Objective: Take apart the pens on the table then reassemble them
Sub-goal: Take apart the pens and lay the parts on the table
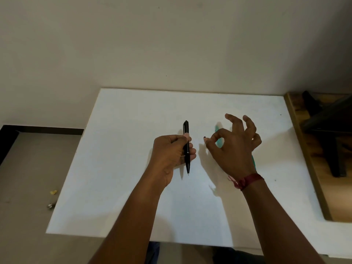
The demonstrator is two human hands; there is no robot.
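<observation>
My left hand grips a black pen around its middle. The pen's writing tip points toward me and its clip end points away. My right hand hovers just to the right and pinches a small black part between thumb and forefinger, with the other fingers spread. A teal pen lies on the white table, mostly hidden under my right hand.
A wooden surface borders the table's right edge, with a dark chair-like frame on it. Two small shiny bits lie on the floor to the left. A plain wall stands behind the table.
</observation>
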